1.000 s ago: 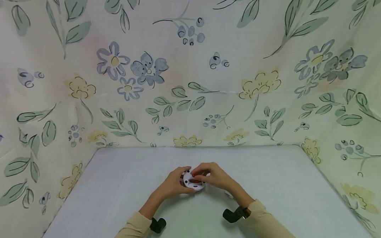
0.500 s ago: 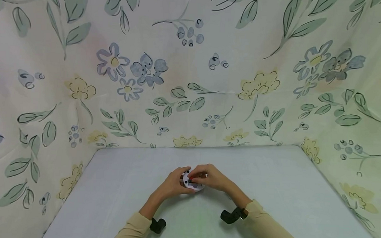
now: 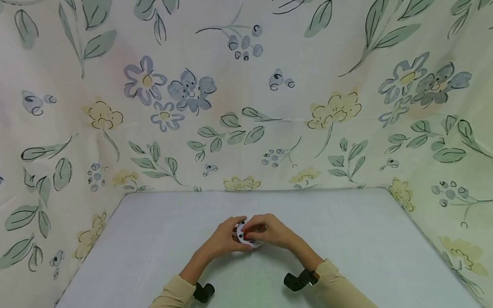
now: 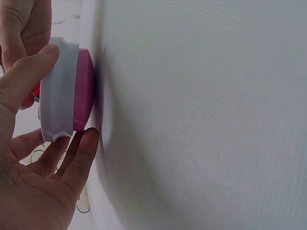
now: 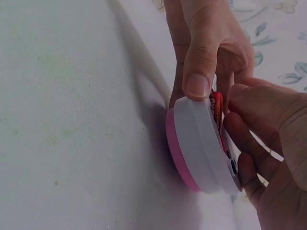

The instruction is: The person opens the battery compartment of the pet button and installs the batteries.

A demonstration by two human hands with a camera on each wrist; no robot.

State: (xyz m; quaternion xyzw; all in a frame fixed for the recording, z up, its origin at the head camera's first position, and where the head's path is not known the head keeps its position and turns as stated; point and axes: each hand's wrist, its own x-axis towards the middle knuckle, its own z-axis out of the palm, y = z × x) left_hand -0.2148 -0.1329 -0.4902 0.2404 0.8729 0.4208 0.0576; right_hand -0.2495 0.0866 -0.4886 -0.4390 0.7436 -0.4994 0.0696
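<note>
A round white device with a pink base [image 5: 199,143] stands near the middle of the table, its battery compartment facing up. My left hand [image 3: 223,238] grips it by the rim, thumb on one side and fingers on the other, as the left wrist view shows. A red battery [image 5: 217,108] sits tilted at the open compartment, one end raised. My right hand [image 3: 274,231] holds this battery between thumb and fingertips, over the compartment. Its fingers hide much of the compartment in the head view, so I cannot tell how far in the battery is.
A white cloth covers the table [image 3: 165,219]. Floral fabric [image 3: 249,80] hangs behind it and along both sides. Black wrist cameras [image 3: 300,280] are strapped to both forearms.
My right hand has shifted slightly left and down over the compartment with the red battery. The left hand and the device have stayed in place.
</note>
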